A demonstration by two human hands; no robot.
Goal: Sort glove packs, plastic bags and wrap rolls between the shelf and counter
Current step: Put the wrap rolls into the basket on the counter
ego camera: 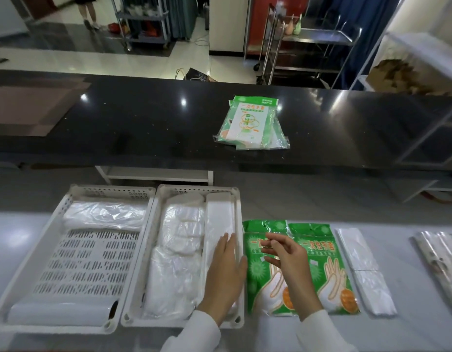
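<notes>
Rolls at far right edge cut off, contents unclear | left hand flat, fingers straight, on right rim of middle basket | right hand relaxed, holding nothing, over two green glove packs lower centre | more glove packs on black counter, upper centre.

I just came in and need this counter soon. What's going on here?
A person is sorting supplies. Their left hand lies flat on the right rim of a white basket filled with plastic bags, while the right hand hovers open over two green glove packs on the grey surface. Another basket on the left holds wrap rolls. A small pile of glove packs sits on the black counter beyond.
</notes>
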